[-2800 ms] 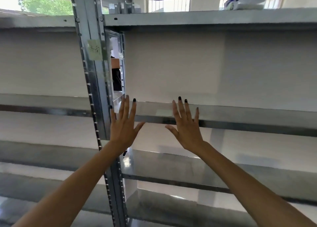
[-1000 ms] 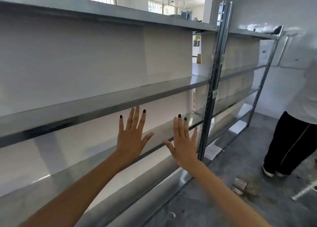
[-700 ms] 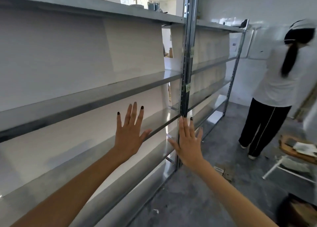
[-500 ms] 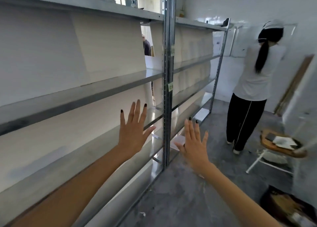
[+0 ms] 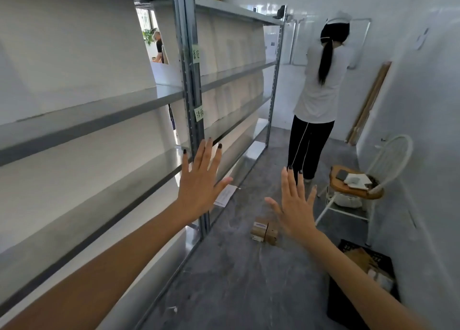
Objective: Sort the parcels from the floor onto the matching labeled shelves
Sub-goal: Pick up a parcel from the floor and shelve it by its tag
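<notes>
While both hands are held up with fingers spread and nothing in them, the left hand (image 5: pixel 199 187) before the shelving post (image 5: pixel 190 93) and the right hand (image 5: pixel 296 205) over the aisle, the brown parcel (image 5: pixel 263 231) lies on the grey floor (image 5: pixel 236 280) at about one o'clock, just under the right palm. I'd say stoop, take it by both long sides and read its white sticker (image 5: pixel 260 226). Then check the green labels (image 5: pixel 199 113) at eleven o'clock before choosing a shelf (image 5: pixel 99 113).
</notes>
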